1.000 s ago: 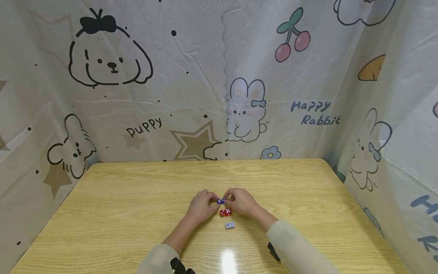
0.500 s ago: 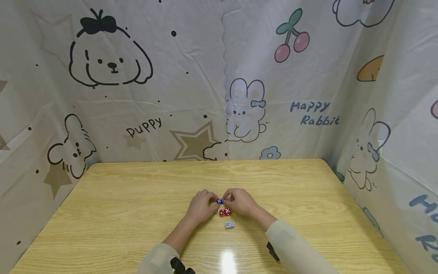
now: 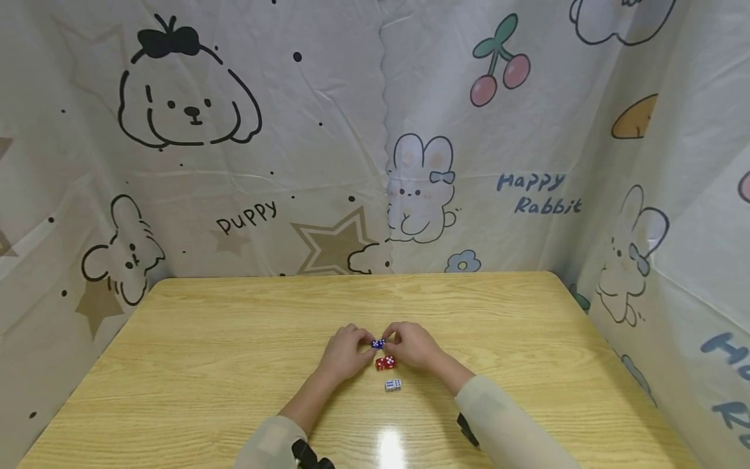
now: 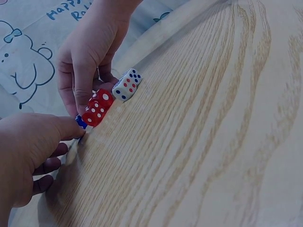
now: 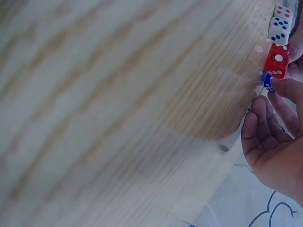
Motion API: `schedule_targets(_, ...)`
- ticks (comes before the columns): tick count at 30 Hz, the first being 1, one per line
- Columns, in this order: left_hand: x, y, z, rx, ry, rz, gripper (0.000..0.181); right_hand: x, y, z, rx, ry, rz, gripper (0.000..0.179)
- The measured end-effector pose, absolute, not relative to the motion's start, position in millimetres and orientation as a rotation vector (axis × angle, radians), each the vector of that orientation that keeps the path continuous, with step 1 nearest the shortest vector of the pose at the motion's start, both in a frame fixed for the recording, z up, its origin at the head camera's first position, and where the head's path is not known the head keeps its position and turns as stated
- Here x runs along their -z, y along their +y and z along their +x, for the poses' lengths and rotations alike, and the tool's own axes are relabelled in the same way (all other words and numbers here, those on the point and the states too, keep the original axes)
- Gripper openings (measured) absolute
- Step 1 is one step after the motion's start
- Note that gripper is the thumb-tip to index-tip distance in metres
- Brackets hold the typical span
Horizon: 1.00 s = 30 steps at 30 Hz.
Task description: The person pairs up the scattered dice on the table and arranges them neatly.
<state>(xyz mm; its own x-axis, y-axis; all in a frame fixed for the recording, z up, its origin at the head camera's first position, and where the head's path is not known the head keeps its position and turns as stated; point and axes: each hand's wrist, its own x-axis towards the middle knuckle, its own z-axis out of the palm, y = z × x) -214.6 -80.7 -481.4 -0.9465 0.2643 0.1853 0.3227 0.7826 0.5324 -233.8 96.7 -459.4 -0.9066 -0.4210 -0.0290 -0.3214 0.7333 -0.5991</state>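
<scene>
Two blue dice with white pips sit side by side on the wooden table, between my two hands. My left hand pinches the left one between thumb and forefinger, and my right hand does the same with the right one. In the left wrist view a blue die shows only partly at the fingertips. Just nearer to me lies a pair of red dice, side by side. A pair of white dice with coloured pips lies nearer still, also side by side.
The wooden table runs to a back edge beyond the hands. Behind it and along both sides hangs a pale printed cloth. A dark device is strapped at the left sleeve, another at the right.
The two blue dice have come slightly closer together, the small gap between them narrowing. Both hands keep their pinch and have hardly moved. The red and white dice have stayed put.
</scene>
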Motion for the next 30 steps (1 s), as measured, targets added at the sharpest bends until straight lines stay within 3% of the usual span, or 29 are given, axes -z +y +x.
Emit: schedule_targets(30, 481.6, -84.7, -214.1, 0.911, -2.914, -0.450, 0.027, 455.2, 105.4, -231.0, 0.910, 2.787, -0.550, 0.019)
